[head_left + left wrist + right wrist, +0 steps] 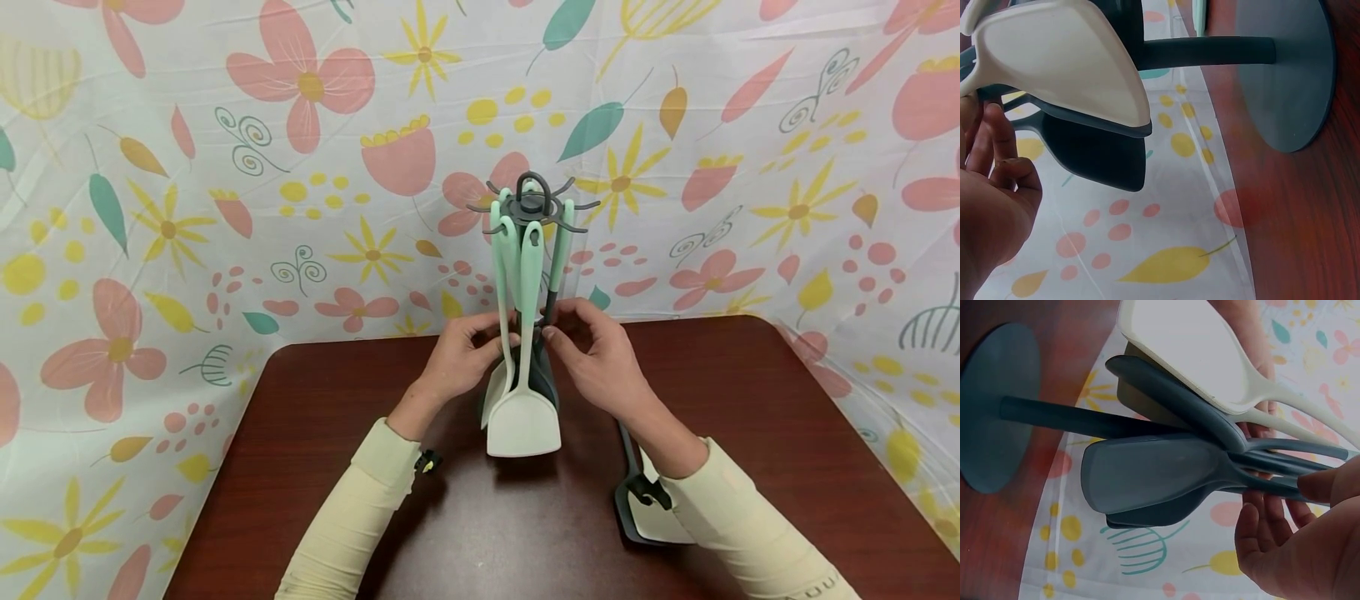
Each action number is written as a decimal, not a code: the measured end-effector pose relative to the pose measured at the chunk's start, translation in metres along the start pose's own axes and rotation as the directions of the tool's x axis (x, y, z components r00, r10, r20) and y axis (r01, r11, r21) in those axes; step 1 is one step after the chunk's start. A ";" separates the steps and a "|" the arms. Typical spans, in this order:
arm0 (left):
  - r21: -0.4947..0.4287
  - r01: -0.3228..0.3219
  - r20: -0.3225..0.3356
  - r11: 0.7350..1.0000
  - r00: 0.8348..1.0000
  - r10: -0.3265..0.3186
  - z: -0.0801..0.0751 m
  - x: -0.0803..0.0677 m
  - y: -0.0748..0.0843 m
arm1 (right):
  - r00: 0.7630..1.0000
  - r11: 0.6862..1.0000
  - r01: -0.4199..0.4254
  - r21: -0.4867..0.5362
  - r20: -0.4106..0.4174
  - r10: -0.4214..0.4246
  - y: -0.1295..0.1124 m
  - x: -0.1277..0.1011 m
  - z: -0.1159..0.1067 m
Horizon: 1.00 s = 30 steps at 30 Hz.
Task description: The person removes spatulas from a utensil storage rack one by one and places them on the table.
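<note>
Head view: utensil rack [534, 204] stands upright near the back middle of the dark red surface [750, 400]. Mint-handled utensils hang off its top hooks, long axes vertical, blades down. Front one is a cream spatula [523, 421], blade facing the camera and almost reaching the surface. Left hand [461, 354] pinches the thin necks from the left, right hand [596, 354] from the right, fingers of both curled in at about mid-height. Another utensil [652, 512] lies flat on the surface under the right forearm, mostly hidden.

Left wrist view: spatula [1066, 69] blade fills the top, a dark blade [1094, 153] just behind it. Round rack base [1288, 75] sits flat on the surface, post running to it. Left fingers [994, 140] bent at the necks; actual contact is out of frame, so pinch is likely but not confirmed here.

Right wrist view: cream blade [1191, 353] plus stacked dark blades [1147, 472], necks converging to the right. Right fingers [1260, 534] curled under the dark necks, thumb on top.

Handling, my read: light, silicone heads flex, necks stiffer and smooth. They swing freely on the hooks, so grip the neck or handle, not the blade. Rack looks top-heavy; steady it.
</note>
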<state>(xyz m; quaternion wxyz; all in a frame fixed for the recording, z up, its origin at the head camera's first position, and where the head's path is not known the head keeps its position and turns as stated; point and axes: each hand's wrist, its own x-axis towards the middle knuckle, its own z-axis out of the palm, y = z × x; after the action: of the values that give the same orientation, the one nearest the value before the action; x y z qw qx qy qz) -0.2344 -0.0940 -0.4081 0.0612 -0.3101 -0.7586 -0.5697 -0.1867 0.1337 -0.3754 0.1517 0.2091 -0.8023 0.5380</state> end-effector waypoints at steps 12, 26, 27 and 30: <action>0.007 -0.007 0.001 1.000 1.000 0.007 0.000 0.000 0.000 | 1.000 1.000 -0.001 0.030 0.000 0.001 -0.001 0.004 0.001; 0.007 0.004 0.004 1.000 1.000 -0.004 0.000 0.000 0.000 | 1.000 0.999 -0.001 0.040 -0.003 0.001 -0.001 0.005 0.002; 0.009 0.004 0.005 1.000 1.000 -0.004 0.000 0.000 0.000 | 1.000 0.999 0.000 0.041 -0.004 0.001 -0.001 0.005 0.003; 0.016 0.004 0.004 1.000 1.000 -0.004 0.000 0.000 0.001 | 1.000 0.999 -0.004 0.046 -0.005 0.004 -0.001 0.005 0.003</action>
<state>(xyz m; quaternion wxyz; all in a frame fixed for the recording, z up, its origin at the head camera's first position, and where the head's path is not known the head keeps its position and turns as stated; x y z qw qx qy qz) -0.2339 -0.0944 -0.4077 0.0611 -0.3091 -0.7638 -0.5633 -0.1910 0.1299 -0.3736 0.1478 0.2098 -0.7897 0.5572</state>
